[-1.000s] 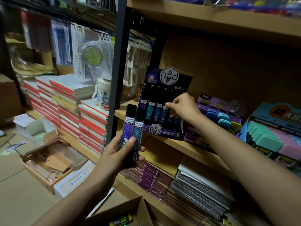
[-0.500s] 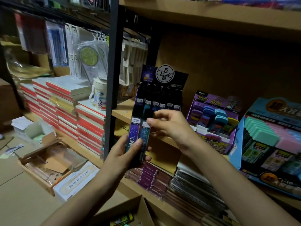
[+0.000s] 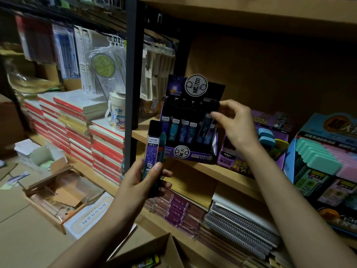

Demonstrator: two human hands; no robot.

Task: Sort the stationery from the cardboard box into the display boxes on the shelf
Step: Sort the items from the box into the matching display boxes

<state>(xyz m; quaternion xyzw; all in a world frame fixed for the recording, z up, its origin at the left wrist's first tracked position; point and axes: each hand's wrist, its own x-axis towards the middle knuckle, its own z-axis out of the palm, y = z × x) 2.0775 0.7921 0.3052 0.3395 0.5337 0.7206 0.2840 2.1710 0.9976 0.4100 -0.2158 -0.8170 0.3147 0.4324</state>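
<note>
A dark purple display box with a round white logo stands on the wooden shelf, with several lead refill cases upright in its slots. My right hand pinches one blue lead case by its top and holds it over the box's right end. My left hand grips two more lead cases upright, in front of and below the box's left side. The open cardboard box shows at the bottom edge, with a yellow item inside.
Right of the purple box stand an eraser display box and a larger blue box of erasers. Spiral notebooks lie on the shelf below. A black upright post divides the shelves; stacked red-edged books and open boxes lie left.
My right hand took one lead case from the bunch in my left hand and carried it up and right to the purple display box. My left hand stayed put.
</note>
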